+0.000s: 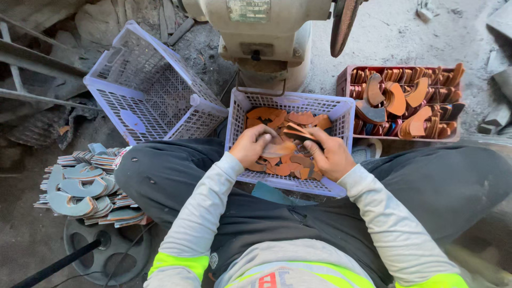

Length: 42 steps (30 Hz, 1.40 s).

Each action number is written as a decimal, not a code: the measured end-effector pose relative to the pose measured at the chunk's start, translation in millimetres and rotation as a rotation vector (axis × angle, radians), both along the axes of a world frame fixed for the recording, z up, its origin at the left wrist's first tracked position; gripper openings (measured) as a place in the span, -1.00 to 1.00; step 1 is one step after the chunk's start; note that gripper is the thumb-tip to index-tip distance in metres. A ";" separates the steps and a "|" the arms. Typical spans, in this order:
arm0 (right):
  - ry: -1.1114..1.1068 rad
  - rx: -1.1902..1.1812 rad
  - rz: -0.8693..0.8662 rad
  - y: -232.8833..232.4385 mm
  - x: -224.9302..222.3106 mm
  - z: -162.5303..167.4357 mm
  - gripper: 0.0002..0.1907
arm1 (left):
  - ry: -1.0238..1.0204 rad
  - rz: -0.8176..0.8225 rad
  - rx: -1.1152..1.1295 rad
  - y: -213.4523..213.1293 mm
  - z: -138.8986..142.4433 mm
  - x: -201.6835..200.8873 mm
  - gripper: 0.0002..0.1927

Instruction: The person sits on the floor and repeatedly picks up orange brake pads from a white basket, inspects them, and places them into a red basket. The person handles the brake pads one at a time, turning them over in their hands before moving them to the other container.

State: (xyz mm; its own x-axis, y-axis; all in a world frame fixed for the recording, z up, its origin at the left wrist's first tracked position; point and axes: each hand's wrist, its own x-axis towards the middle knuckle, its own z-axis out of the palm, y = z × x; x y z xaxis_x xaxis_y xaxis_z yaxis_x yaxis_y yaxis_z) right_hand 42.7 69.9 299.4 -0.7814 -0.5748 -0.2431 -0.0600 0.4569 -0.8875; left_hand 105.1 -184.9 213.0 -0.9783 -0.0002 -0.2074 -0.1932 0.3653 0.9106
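Both hands down in the white basket (341, 114) on my lap: left hand (249, 146) fingers clamped on a curved orange piece (278, 148), right hand (330, 156) pinching a small stack; best to square the edges before lifting. Red crate (345, 80) of sorted pieces sits beyond, grey stack (80, 186) left; the grinder base (266, 48) crowds the basket's far rim.

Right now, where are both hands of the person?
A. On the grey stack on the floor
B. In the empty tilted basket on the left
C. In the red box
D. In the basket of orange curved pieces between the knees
D: the left hand and the right hand both hold orange curved pieces inside the white basket between the knees.
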 end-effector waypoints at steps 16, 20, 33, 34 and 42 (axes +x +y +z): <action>-0.199 -0.309 0.050 -27.2 -6.2 -39.5 -0.37 | -0.113 0.536 1.037 47.2 -4.8 -35.3 -0.53; -0.106 -0.313 0.000 -27.6 -14.4 -35.5 -0.36 | -0.165 0.409 1.119 39.6 3.8 -44.3 -0.52; 0.164 -0.229 0.064 -22.3 -17.8 -27.3 -0.44 | -0.221 0.236 1.183 27.4 32.9 -50.6 -0.50; 0.173 -0.223 0.067 -21.7 -18.1 -29.3 -0.45 | -0.211 0.191 1.147 26.6 32.9 -50.8 -0.50; -0.002 -0.232 -0.255 24.4 -101.3 -70.6 -0.65 | -0.098 0.381 0.856 8.7 26.2 -51.1 -0.57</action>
State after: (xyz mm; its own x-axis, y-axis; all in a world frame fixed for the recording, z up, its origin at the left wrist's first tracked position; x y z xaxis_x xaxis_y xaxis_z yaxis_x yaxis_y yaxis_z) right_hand -58.5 94.4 228.8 -0.9067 -0.4012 -0.1303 0.0319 0.2427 -0.9696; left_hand 54.1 -176.2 239.2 -0.9220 -0.1258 -0.3662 -0.2517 -0.5241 0.8136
